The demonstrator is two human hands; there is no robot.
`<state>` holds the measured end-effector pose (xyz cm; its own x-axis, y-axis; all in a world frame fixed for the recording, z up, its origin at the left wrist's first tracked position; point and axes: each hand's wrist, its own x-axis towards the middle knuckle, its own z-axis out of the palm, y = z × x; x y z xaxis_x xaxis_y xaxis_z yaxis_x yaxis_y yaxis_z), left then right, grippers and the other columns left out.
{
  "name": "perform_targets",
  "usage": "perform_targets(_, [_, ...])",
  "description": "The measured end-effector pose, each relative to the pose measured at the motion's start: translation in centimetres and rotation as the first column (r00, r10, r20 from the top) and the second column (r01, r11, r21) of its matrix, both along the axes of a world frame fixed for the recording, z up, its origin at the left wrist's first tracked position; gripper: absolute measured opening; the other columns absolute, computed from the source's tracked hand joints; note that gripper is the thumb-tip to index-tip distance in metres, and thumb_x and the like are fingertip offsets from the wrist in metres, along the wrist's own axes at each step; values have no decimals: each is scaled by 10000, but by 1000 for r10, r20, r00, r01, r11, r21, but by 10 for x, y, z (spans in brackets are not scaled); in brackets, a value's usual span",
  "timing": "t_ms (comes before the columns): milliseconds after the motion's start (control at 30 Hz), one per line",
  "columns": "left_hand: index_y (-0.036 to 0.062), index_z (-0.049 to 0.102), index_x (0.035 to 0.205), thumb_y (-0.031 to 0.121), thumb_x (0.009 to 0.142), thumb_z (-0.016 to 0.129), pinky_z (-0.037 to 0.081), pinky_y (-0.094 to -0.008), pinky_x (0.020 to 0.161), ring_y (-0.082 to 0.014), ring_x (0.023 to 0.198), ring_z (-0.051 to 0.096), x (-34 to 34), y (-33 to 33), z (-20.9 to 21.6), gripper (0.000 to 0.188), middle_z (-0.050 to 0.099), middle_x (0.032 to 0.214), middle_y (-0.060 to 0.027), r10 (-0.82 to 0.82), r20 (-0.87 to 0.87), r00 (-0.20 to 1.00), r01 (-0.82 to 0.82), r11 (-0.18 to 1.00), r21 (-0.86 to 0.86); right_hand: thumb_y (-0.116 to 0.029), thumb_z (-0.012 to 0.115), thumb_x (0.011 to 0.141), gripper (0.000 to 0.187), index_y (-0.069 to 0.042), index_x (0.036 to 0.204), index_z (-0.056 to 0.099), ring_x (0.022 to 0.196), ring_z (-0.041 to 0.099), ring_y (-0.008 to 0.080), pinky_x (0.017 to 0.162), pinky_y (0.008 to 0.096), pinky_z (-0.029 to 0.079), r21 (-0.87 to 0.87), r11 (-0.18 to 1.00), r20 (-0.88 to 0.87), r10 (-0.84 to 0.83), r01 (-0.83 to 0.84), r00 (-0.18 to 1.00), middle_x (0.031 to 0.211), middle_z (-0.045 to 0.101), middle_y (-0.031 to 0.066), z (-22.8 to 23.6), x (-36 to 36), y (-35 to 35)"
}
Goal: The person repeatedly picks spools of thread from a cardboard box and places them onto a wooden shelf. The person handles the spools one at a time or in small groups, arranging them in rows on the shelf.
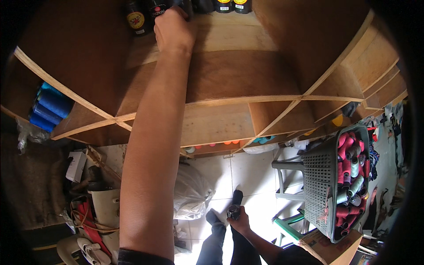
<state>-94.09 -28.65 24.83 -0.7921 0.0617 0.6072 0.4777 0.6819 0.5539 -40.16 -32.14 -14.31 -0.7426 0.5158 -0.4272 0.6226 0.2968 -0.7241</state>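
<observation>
My left hand (174,28) reaches up into a wooden shelf compartment, its fingers curled around a black thread spool (185,8) in the row at the back. Beside it stand other black spools, one with a round yellow label (136,20) and two with yellow and white labels (233,5) farther right. Down by my legs, my right hand (241,223) is closed around a small dark cylinder that looks like a black thread spool (233,212); its round end shows. My left fingertips are partly hidden behind the hand.
The wooden shelf (247,99) spans the view, with blue spools (51,107) in a left compartment. At right, a grey basket (316,190) of pink and pale green spools rests on a stool (287,170). A cardboard box (333,249) and plastic bag (191,192) stand low down.
</observation>
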Motion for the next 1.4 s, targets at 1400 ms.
perform_targets(1400, [-28, 561, 1258, 427, 802, 730, 360, -464, 1126, -336, 1269, 506, 1, 0, -1, 666, 603, 1284, -162, 302, 109, 947, -269, 932, -242, -314, 835, 778, 496, -20, 1134, 653, 1042, 668, 405, 940, 464, 511, 326, 732, -931, 139, 599, 337, 1084, 705, 235, 405, -534, 165])
